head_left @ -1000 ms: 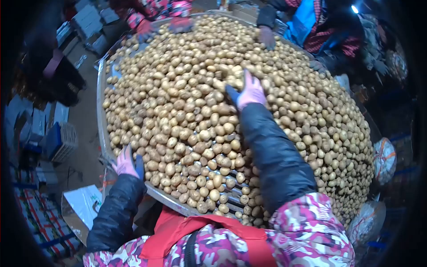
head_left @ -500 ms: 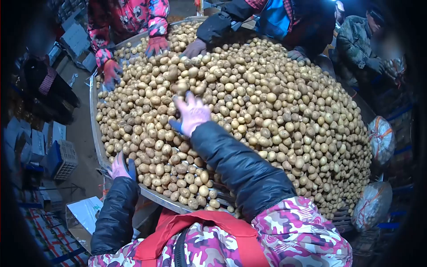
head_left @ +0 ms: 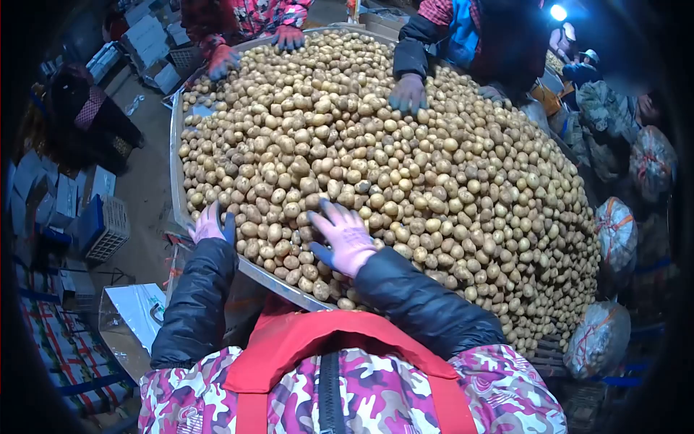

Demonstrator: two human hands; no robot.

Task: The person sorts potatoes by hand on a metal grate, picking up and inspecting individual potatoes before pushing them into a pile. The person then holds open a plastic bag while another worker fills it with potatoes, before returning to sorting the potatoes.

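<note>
A wide heap of small yellow-brown potatoes (head_left: 405, 166) covers a metal-edged sorting table (head_left: 176, 155). My right hand (head_left: 345, 237), in a pink and blue glove, lies on the near part of the heap with its fingers spread. It grips no potato that I can see. At the table's near left edge rests my left hand (head_left: 210, 224), gloved alike, its fingers stretched out beside the closest potatoes. Both forearms wear dark padded sleeves.
Across the table, one co-worker's gloved hands (head_left: 289, 37) and another's gloved hand (head_left: 409, 94) touch the potatoes. Filled sacks (head_left: 617, 233) stand at the right. A blue and white crate (head_left: 107, 228) and an open cardboard box (head_left: 134, 315) are at the left.
My right hand has drawn back towards me across the heap, and potatoes now cover the near area where bare surface showed. My left hand stays at the edge. A co-worker's hand has shifted right.
</note>
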